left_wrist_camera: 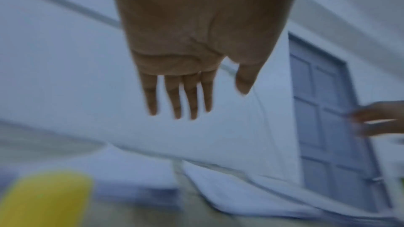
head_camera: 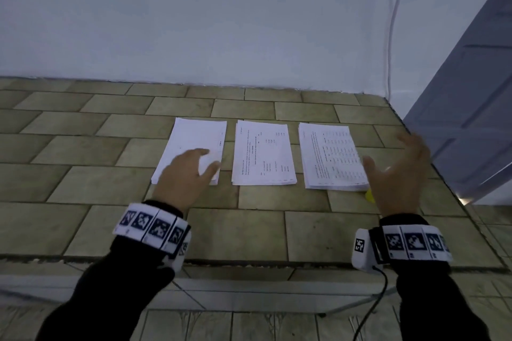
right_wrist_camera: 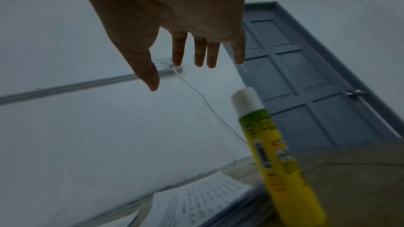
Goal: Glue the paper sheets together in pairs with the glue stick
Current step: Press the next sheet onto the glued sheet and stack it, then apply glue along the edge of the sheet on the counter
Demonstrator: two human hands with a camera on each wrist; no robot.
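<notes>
Tiled counter point(head_camera: 83, 152), white wall point(head_camera: 194, 22), grey door point(head_camera: 471, 91)

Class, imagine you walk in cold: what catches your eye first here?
Three paper stacks lie in a row on the tiled floor before a white wall. The open left hand hovers over the blank left stack. A yellow glue stick stands beside the right stack, under the open right hand.

glue stick point(right_wrist_camera: 282, 167): yellow body, green band near the top, white cap
paper sheets point(head_camera: 262, 153): white, black print; left stack point(head_camera: 194, 141) nearly blank
worktop point(head_camera: 83, 147): olive-tan tiles, brick pattern
door point(right_wrist_camera: 306, 84): grey-blue, panelled
wristbands point(head_camera: 151, 225): white, black square markers
sleeves point(head_camera: 110, 293): black
</notes>
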